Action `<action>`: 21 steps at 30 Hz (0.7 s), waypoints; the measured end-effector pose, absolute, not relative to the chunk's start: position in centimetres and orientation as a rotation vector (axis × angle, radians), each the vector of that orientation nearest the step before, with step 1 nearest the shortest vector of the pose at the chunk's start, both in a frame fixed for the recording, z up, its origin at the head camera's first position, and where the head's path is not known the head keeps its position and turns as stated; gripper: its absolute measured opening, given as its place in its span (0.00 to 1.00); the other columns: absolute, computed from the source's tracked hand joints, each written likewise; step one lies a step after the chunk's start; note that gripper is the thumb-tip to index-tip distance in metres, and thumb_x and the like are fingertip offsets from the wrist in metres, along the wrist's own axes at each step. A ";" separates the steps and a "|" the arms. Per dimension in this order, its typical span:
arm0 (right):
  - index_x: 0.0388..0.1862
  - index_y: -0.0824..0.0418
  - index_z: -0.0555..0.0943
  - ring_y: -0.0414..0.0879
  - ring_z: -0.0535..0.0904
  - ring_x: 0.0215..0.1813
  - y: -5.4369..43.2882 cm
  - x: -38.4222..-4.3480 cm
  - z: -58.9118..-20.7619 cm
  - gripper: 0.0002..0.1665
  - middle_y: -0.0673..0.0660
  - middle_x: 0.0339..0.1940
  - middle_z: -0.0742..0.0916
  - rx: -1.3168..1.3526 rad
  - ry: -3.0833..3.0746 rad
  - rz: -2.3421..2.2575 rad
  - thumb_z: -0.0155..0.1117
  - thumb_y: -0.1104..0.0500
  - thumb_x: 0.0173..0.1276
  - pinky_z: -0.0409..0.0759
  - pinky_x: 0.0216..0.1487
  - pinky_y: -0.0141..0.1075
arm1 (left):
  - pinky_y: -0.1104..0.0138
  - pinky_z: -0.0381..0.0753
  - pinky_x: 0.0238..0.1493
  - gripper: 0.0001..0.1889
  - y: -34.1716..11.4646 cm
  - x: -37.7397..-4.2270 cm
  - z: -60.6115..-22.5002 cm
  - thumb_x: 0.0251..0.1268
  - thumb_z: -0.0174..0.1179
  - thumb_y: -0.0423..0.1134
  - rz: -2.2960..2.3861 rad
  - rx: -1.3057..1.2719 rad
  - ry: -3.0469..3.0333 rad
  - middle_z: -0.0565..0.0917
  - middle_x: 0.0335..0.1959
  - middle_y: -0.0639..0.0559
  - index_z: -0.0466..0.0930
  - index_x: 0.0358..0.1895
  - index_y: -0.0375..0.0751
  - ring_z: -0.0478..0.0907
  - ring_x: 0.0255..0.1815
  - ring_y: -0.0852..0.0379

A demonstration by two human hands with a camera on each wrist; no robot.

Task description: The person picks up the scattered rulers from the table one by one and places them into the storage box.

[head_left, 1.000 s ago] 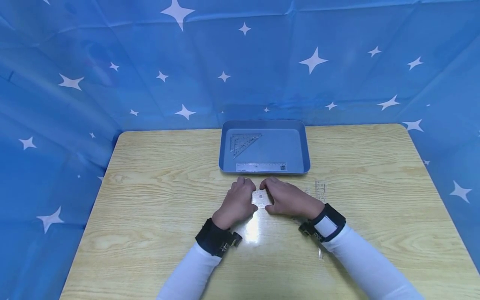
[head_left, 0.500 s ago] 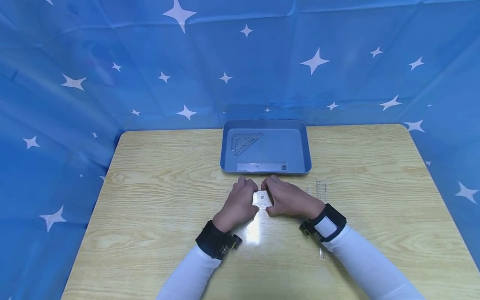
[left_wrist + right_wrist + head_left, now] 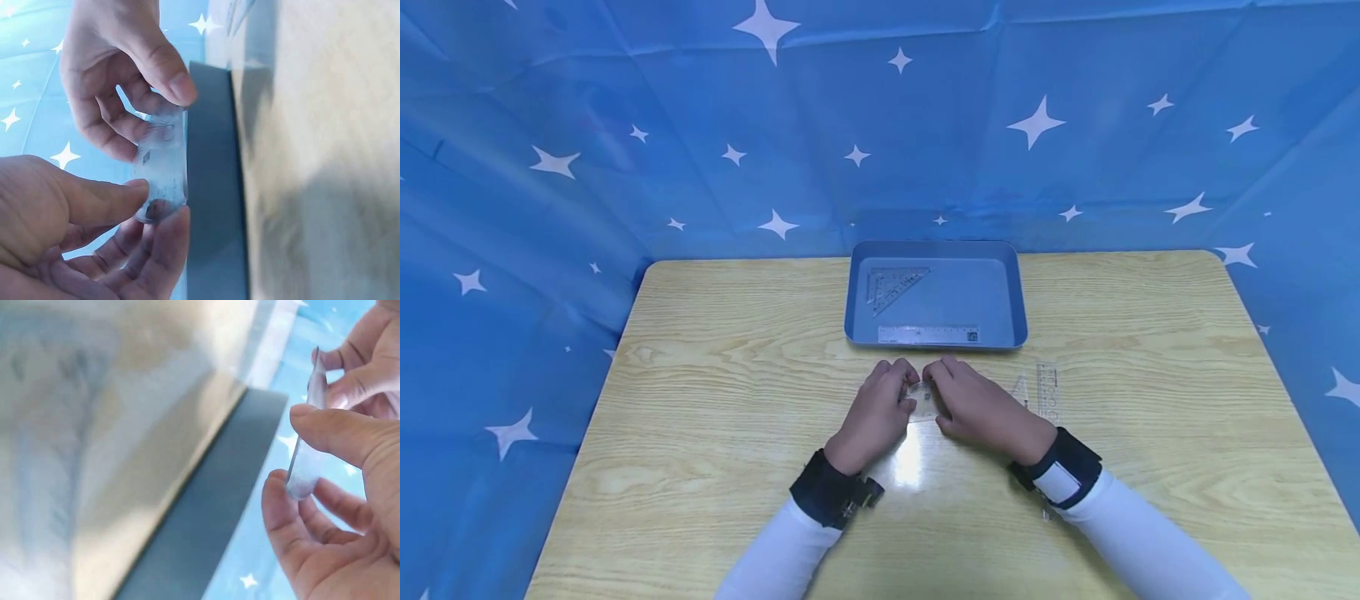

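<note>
A clear plastic protractor (image 3: pixel 922 406) with printed marks is held up between both hands, in front of the blue tray (image 3: pixel 1017 329). My left hand (image 3: pixel 872 414) pinches one end between thumb and fingertips; in the left wrist view the protractor (image 3: pixel 164 169) shows a straight edge and a rounded end. My right hand (image 3: pixel 988 410) grips the other end, its thumb and fingers on the plastic. Seen nearly edge-on in the right wrist view, the protractor (image 3: pixel 304 465) is a thin sheet. The fingers cover both its ends.
Inside the tray lie a clear set square (image 3: pixel 897 286) and a clear ruler (image 3: pixel 928 335). Right of my right hand, another clear set square (image 3: pixel 1021 389) and a clear stencil ruler (image 3: pixel 1048 387) lie on the wooden table (image 3: pixel 737 333), partly hidden by the arm. A blue starry cloth (image 3: pixel 820 108) hangs behind.
The protractor has tilted between my hands. My right hand and forearm have shifted slightly right, and the left fingertips have changed position on the plastic. The head view has drifted slightly.
</note>
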State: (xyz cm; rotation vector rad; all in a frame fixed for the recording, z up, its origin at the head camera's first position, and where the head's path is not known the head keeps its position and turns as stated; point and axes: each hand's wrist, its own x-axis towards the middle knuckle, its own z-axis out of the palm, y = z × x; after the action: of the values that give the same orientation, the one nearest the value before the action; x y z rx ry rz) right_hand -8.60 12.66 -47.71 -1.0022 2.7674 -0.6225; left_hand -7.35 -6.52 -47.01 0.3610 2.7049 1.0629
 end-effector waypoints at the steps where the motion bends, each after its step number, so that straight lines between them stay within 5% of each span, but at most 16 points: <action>1: 0.58 0.67 0.74 0.50 0.76 0.51 12.6 -8.5 -47.7 0.31 0.58 0.49 0.79 -0.996 2.770 -0.644 0.72 0.66 0.55 0.80 0.56 0.44 | 0.65 0.74 0.38 0.13 -6.6 -7.4 -46.9 0.61 0.65 0.23 1.100 0.368 2.706 0.75 0.36 0.49 0.80 0.47 0.40 0.71 0.37 0.56; 15: 0.65 0.69 0.73 0.51 0.81 0.51 13.1 -9.6 -45.2 0.35 0.63 0.53 0.82 -1.009 2.946 -0.655 0.78 0.61 0.63 0.83 0.50 0.42 | 0.64 0.78 0.40 0.11 -7.5 -9.0 -44.3 0.64 0.65 0.22 1.285 0.446 2.841 0.78 0.37 0.48 0.83 0.46 0.36 0.76 0.39 0.54; 21: 0.66 0.69 0.74 0.51 0.82 0.47 13.1 -11.4 -43.7 0.35 0.64 0.54 0.82 -1.121 2.989 -0.625 0.77 0.61 0.64 0.85 0.45 0.40 | 0.62 0.81 0.40 0.15 -7.9 -10.3 -43.4 0.69 0.64 0.25 1.281 0.510 2.863 0.80 0.45 0.44 0.83 0.57 0.35 0.79 0.40 0.52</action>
State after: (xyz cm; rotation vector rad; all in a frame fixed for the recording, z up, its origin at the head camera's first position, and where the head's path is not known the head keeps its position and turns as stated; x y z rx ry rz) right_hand -11.37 13.08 -43.66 -1.1212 2.9887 -0.6247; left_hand -10.28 -7.92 -43.38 0.5101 2.8629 1.2809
